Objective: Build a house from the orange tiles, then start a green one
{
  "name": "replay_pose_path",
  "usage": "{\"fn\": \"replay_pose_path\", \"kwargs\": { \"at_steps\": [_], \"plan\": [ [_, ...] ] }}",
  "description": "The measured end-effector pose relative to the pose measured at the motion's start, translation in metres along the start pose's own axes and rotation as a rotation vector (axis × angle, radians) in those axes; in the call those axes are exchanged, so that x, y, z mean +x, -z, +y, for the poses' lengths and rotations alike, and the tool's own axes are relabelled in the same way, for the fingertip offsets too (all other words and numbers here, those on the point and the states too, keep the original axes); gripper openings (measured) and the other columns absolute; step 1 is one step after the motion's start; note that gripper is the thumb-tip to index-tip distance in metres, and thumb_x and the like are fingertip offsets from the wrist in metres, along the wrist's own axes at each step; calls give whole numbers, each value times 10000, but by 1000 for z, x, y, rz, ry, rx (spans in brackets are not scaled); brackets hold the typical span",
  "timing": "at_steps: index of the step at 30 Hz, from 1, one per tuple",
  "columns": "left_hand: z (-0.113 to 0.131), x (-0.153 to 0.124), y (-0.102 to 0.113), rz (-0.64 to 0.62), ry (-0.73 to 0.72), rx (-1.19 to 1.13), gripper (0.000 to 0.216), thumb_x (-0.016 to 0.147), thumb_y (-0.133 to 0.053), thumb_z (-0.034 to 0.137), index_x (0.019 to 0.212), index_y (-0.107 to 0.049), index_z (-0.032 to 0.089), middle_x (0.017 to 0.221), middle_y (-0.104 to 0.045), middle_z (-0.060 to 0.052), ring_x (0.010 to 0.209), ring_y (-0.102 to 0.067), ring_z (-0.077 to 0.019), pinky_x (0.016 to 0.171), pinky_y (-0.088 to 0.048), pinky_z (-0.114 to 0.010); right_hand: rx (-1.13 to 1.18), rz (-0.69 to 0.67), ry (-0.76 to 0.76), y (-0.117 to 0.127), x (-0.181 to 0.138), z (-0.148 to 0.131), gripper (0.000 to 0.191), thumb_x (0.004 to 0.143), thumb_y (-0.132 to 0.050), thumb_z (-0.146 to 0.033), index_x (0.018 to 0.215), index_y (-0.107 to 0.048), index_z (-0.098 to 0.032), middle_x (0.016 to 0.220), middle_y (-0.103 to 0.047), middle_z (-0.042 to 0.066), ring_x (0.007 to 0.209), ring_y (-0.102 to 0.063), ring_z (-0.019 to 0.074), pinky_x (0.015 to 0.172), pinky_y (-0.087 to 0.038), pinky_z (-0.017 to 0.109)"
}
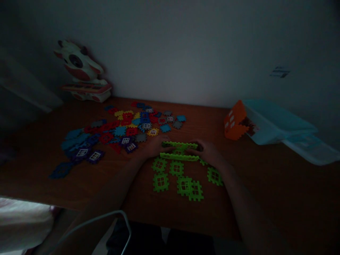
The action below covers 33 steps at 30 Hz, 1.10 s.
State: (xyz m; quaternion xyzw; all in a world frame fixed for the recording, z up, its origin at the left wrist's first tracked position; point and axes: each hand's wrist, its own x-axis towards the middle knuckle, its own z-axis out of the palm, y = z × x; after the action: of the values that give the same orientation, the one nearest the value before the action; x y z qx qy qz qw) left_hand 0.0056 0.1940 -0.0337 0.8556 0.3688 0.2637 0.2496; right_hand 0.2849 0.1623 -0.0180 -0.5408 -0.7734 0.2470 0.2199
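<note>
Here we are at mid-table, and the left hand (156,146) is closing around one end of a green frame (179,145) of interlocking plastic tiles, while the right hand (205,151) is gripping the other end, fingers curled over the edge. The light is dim, so the exact finger placement is hard to make out, but both hands are clearly closed on it. The frame is sitting just above centre, its two long green strips lying roughly level, with the hands bracing it from either side. It looks light and stiff, though the snap joints may be the weak spot, so the outer edges seem the safest place to hold it.

Right below, loose green tiles (160,182) are spreading across the wooden table (260,198), two of them overlapping. Off to the left, a heap of red, blue, yellow and grey tiles (120,131) is covering the upper left of the table. Further along the back edge, an orange tile piece (235,120) is leaning against a pale plastic bag (276,122) at the right, and a white-and-red toy (79,69) is standing at the upper left.
</note>
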Motion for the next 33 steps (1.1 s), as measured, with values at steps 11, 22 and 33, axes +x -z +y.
{"fn": "replay_pose_path", "kwargs": {
  "at_steps": [11,22,33],
  "plan": [
    [-5,-4,14,89,191,-241,445,714,-801,554,991,-754,210,958,-742,-42,890,-672,-214,788,-520,-309,57,-27,-2,17,-9,18,319,873,-661,-548,941,-729,-244,805,-718,26,706,-634,179,615,-434,281],
    [54,-10,25,560,-83,-57,150,940,-620,326,995,-671,197,929,-711,-46,824,-651,-154,782,-536,-295,90,-44,-46,16,-11,19,319,825,-721,-530,949,-733,-237,767,-693,22,681,-614,164,596,-432,270],
    [91,-16,-28,81,-222,491,369,1020,-492,333,1350,-537,174,1224,-699,-125,1103,-661,-273,958,-531,-448,310,-47,-77,27,-14,26,254,912,-589,-374,1098,-684,-229,1053,-738,55,918,-679,198,804,-530,336]
  ]
}}
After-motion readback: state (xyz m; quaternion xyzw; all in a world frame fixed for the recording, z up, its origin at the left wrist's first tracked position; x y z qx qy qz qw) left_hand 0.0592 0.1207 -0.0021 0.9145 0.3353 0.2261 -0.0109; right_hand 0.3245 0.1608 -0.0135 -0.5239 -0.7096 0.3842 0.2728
